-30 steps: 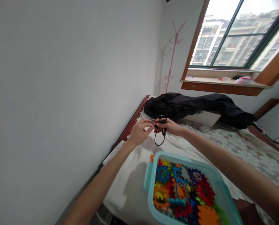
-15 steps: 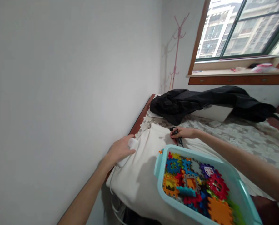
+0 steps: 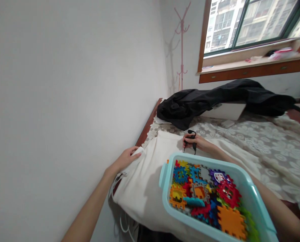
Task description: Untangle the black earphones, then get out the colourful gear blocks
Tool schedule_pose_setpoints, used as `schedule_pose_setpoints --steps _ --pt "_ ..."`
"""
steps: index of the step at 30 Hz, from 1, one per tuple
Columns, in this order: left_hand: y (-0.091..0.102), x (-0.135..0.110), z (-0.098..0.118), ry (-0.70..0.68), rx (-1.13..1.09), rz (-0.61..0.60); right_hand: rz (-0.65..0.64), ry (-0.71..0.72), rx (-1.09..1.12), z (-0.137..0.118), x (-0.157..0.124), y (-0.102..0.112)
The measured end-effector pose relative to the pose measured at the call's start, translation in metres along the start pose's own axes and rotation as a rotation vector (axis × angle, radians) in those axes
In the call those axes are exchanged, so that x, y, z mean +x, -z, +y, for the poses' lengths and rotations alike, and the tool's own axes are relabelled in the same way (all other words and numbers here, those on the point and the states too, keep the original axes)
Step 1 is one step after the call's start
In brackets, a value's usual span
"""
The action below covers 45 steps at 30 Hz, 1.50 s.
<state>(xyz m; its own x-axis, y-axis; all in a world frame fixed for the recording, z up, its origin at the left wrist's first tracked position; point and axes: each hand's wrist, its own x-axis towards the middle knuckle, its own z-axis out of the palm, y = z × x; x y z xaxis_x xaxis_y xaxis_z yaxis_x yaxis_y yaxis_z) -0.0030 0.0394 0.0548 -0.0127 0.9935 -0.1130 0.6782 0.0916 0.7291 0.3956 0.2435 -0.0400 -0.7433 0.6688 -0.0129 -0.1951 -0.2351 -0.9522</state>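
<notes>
At the bed's left edge by the wall, my left hand (image 3: 126, 158) is closed around a white plastic block (image 3: 139, 151), mostly covered by the fingers. A white cord (image 3: 121, 175) shows just below that hand. Past the far side of the toy bin, my right hand (image 3: 195, 142) grips a black ear-hook earphone (image 3: 191, 135), its curved tip sticking up and a thin dark strand hanging down. The light-blue plastic bin (image 3: 166, 188) stands close to me on a white cloth (image 3: 150, 178). Several colourful interlocking toy pieces (image 3: 230, 220) fill it.
A black garment (image 3: 202, 101) lies over a white box (image 3: 224, 111) across the bed. A patterned lace bedspread (image 3: 273, 141) covers the mattress. The wall (image 3: 76, 101) runs along the left. A pink coat rack (image 3: 182, 47) stands in the corner beside the window.
The view has shifted slightly. My right hand has lifted the earphone a little, turning its curved tip upward. My left hand has closed more tightly over the white block.
</notes>
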Motion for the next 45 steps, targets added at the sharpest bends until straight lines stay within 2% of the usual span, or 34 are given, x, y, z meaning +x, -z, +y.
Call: schedule_pose_setpoints --steps 3,7,12,16,35,45 --pt "0.002 -0.006 0.000 0.010 0.095 0.007 0.026 0.024 0.007 0.006 -0.001 0.005" --pt "0.007 -0.031 -0.003 0.045 0.091 -0.030 0.033 0.033 0.018 0.010 -0.001 0.009" --pt "0.006 -0.071 -0.013 -0.032 0.276 0.046 0.042 0.035 0.020 0.010 -0.001 0.007" --pt "0.001 -0.089 -0.021 -0.073 0.321 0.030 0.049 0.063 0.012 0.011 -0.002 0.007" --pt "-0.005 -0.093 -0.029 -0.078 0.423 0.071 0.049 0.051 0.008 0.011 -0.002 0.007" --pt "0.003 -0.098 -0.027 -0.092 0.404 -0.015 0.068 0.051 -0.018 0.010 -0.004 0.005"
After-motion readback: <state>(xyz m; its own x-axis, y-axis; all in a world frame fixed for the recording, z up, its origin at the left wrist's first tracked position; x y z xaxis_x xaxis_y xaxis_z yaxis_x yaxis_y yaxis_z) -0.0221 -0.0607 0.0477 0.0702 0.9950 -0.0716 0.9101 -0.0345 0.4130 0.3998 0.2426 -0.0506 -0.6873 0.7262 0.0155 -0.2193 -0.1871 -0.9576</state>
